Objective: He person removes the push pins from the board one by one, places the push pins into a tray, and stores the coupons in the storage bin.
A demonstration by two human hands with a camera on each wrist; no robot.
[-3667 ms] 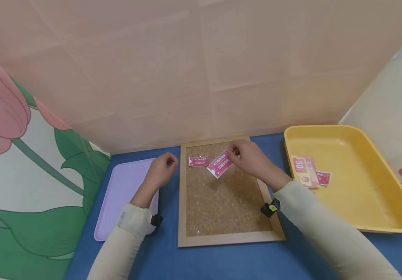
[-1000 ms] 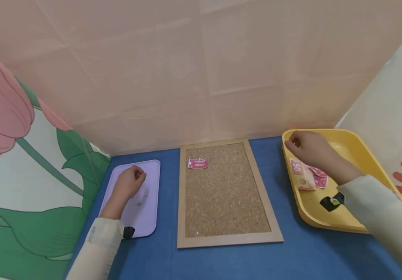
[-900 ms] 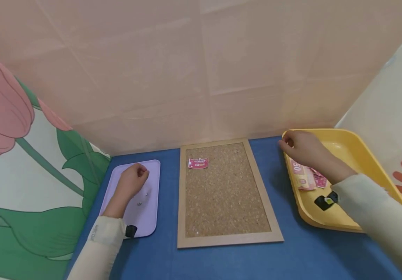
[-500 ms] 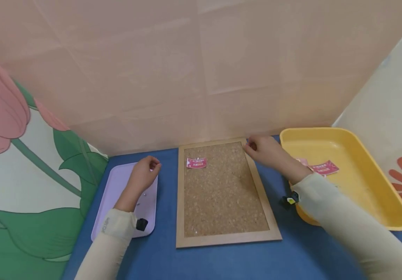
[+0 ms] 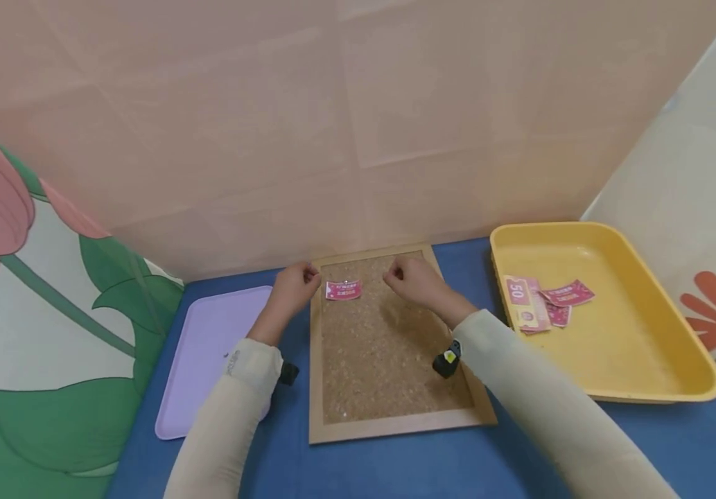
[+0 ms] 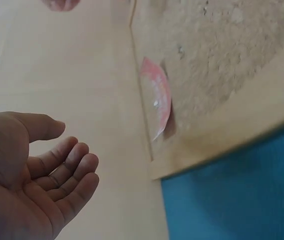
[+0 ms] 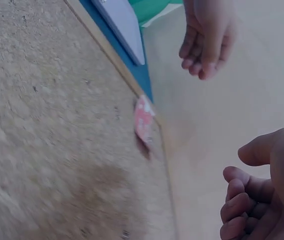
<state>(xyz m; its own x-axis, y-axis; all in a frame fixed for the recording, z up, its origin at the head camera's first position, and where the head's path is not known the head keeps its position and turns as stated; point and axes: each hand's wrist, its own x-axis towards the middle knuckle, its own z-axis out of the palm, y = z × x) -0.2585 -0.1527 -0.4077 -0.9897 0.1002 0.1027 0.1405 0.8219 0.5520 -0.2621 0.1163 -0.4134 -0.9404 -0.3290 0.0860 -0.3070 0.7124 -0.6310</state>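
Note:
A pink coupon [image 5: 343,290] lies at the upper left of a wood-framed cork board [image 5: 395,360], a small shiny pin at its top edge. In the left wrist view the coupon [image 6: 157,97] bows up from the cork. My left hand [image 5: 295,287] hovers beside the board's upper left corner, fingers loosely bent. Over the upper middle of the cork is my right hand [image 5: 416,281], its fingers loosely curled too. Both wrist views show a gap between thumb and fingers, with nothing held in the left hand [image 6: 47,170] or the right hand [image 7: 261,185].
To the right stands a yellow tray [image 5: 651,333] with pink coupons [image 5: 566,294] and a larger 50-marked voucher [image 5: 526,303]. A lilac tray [image 5: 198,353] at the left bears a tiny dark piece [image 5: 226,355]. Blue cloth [image 5: 395,468] covers the table.
Earlier my right hand held a second coupon over the board; that hand then went to the yellow tray, where another coupon now lies. Both hands have since come in toward the pinned coupon.

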